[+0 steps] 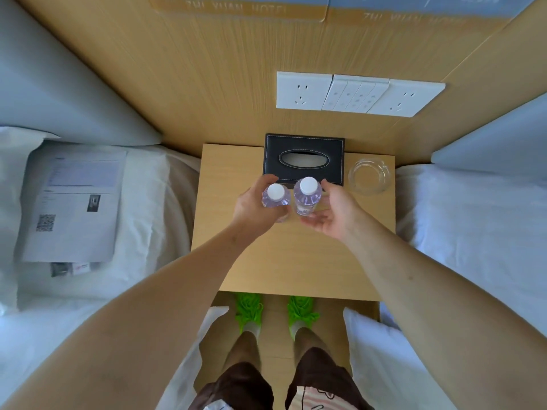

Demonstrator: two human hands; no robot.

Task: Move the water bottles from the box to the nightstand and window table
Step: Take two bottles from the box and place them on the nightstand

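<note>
Status: you have two water bottles standing side by side on the nightstand [284, 261], just in front of the black tissue box [304, 158]. Left bottle [276, 198] sits in your left hand [251, 208], fingers curled round its body. Right bottle [307, 196] is flanked by your right hand [331, 214], palm up and fingers spread loosely; whether they touch the plastic cannot be told. Judgement: nightstand delivery looks nearly complete, pending release. The window table share is still outstanding; neither the source box nor that table is in view, so remaining count is unknown.

Surface: light wood top, glass ashtray [369, 176] to the right of the tissue box. Room: white beds on both sides, printed sheet [74, 202] on the left bed, socket panel [359, 94] on the wood wall
</note>
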